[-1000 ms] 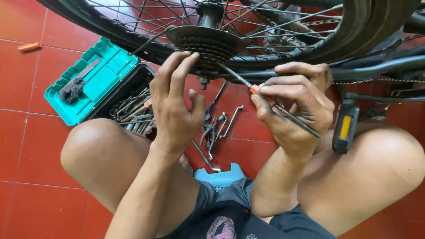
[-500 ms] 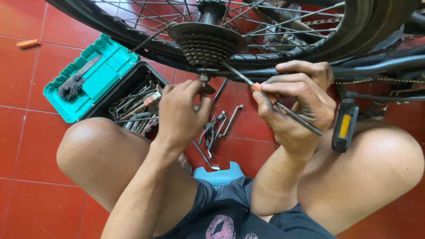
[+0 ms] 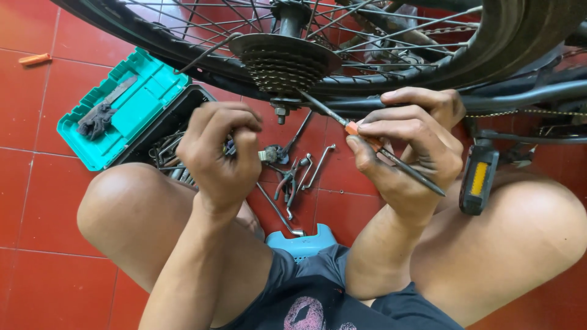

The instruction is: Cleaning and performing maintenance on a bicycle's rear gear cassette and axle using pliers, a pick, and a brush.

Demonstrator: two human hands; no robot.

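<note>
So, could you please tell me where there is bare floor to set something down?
Bare red tiles lie left of the green toolbox, apart from a small orange piece, and below the left knee. Between the knees, loose tools crowd the floor.

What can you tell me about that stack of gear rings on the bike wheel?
The gear cluster is a cone of stacked toothed metal rings, dark grey and grimy, widest against the spokes and narrowing toward the camera. It sits at the hub of the wheel, ending in a small axle nut. The tip of a thin rod, held in the right hand, reaches its lower edge. The left hand is below, not touching it.
</note>
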